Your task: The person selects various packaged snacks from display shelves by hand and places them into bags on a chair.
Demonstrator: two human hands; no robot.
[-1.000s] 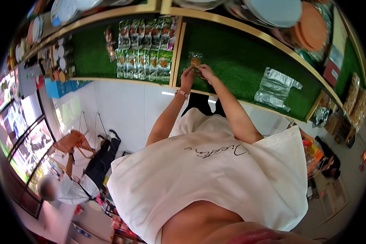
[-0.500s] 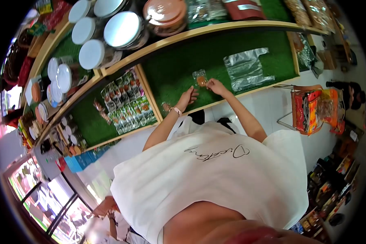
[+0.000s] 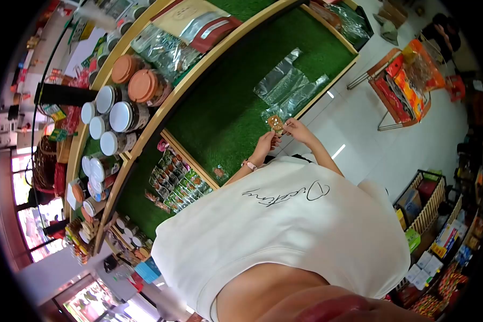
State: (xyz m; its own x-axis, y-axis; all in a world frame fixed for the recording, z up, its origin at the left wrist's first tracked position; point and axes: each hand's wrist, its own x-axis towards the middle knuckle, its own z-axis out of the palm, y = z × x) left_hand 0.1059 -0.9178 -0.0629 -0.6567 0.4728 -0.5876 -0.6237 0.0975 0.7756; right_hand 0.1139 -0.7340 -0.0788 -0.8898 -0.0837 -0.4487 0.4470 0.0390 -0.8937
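Observation:
Between my two hands is a small clear packet with a round orange-brown piece inside, its exact kind unclear. My left hand pinches its lower left side, and my right hand grips its right side. Just beyond the packet, a clear plastic bag lies spread flat on the green turf-lined shelf. Another small packet rests on the turf by my left wrist.
Rows of small packets fill the compartment to the left. Lidded jars and pouches stand on the raised ledge beyond. On the right is a folding chair loaded with orange bags. A person is farther back.
My left hand has come up to the packet and now grips it alongside my right. The packet has moved off the bare turf to the plastic bag's near edge. The camera view has rotated.

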